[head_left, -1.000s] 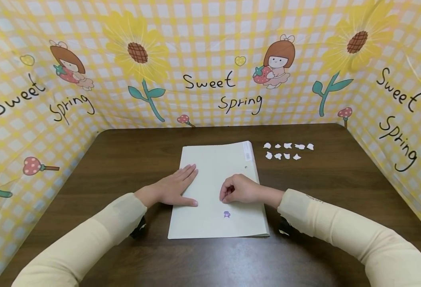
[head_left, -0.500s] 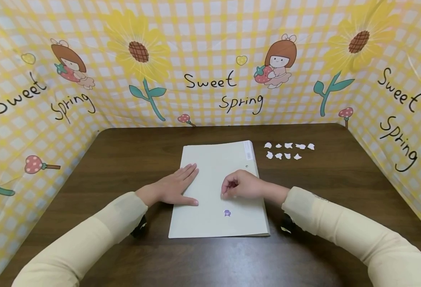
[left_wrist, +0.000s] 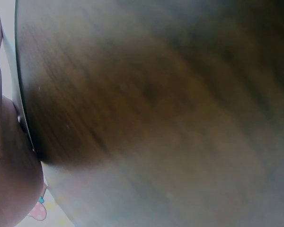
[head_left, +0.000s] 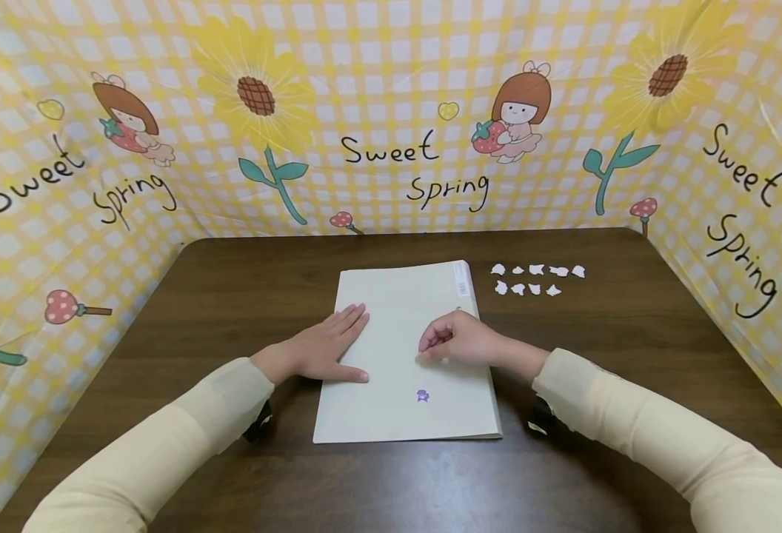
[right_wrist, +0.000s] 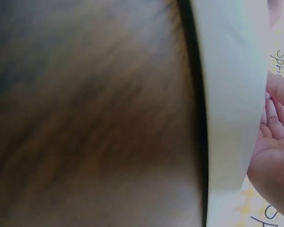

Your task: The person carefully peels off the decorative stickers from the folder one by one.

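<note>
A pale cream folder or pad [head_left: 378, 407] lies on the dark wooden table. My left hand [head_left: 327, 344] rests flat on its left side, fingers straight and thumb spread. My right hand [head_left: 460, 339] is above the right half of the sheet, fingers curled and thumb tip close to the forefinger tip. I cannot tell whether a small pale bit is pinched there. A small purple figure sticker [head_left: 422, 396] lies on the sheet, just below that hand and apart from it. In the right wrist view the right hand [right_wrist: 277, 137] shows partly, its curled fingers beyond the pad's edge.
Several small white cut-out pieces [head_left: 536, 271] lie in two rows on the table [head_left: 564, 333], right of the pad. A barcode label [head_left: 460, 281] marks the pad's top right corner. A yellow checked cloth [head_left: 391, 89] hangs around the table's back and sides.
My right hand has moved a little up and to the right, away from the purple sticker, its fingers still curled. The left hand has stayed in place.
</note>
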A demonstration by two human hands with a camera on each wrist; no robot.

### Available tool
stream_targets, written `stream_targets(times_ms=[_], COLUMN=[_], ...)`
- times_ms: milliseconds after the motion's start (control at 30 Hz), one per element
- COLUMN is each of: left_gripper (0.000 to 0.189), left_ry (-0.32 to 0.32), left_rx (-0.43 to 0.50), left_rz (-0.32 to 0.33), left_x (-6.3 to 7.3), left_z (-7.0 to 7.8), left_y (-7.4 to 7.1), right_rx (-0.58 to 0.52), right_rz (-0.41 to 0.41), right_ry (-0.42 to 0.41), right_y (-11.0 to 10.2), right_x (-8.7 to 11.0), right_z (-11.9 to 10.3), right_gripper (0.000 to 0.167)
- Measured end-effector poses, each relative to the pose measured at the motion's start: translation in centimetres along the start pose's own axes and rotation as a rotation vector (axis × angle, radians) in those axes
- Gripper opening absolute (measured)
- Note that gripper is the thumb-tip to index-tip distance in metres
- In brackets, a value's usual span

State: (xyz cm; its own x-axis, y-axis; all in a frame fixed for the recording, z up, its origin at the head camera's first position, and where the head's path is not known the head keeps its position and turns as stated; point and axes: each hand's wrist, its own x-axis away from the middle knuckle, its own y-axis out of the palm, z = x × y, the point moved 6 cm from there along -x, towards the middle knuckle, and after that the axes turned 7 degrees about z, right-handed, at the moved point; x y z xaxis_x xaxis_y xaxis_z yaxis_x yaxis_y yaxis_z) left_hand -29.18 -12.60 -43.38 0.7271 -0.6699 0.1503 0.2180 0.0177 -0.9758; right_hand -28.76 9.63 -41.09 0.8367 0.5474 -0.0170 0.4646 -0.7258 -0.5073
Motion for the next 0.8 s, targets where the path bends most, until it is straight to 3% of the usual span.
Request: stream_targets(times_ms=[367, 800], left_gripper=[0.112, 0.111], left_ry=[0.006, 0.013], left_rx=[0.009, 0.013], left_rz=[0.011, 0.018], left_x=[0.1, 0.0], left_z=[0.1, 0.1], left_y=[0.0, 0.1], right_rx=[-0.044, -0.129], right_rz=[0.071, 0.186], right_ry=[0.054, 0.062], right_y=[-1.7, -4.9], right_x=[0.6, 1.8], right_z=[0.8, 1.9], right_gripper=[0.009, 0.007])
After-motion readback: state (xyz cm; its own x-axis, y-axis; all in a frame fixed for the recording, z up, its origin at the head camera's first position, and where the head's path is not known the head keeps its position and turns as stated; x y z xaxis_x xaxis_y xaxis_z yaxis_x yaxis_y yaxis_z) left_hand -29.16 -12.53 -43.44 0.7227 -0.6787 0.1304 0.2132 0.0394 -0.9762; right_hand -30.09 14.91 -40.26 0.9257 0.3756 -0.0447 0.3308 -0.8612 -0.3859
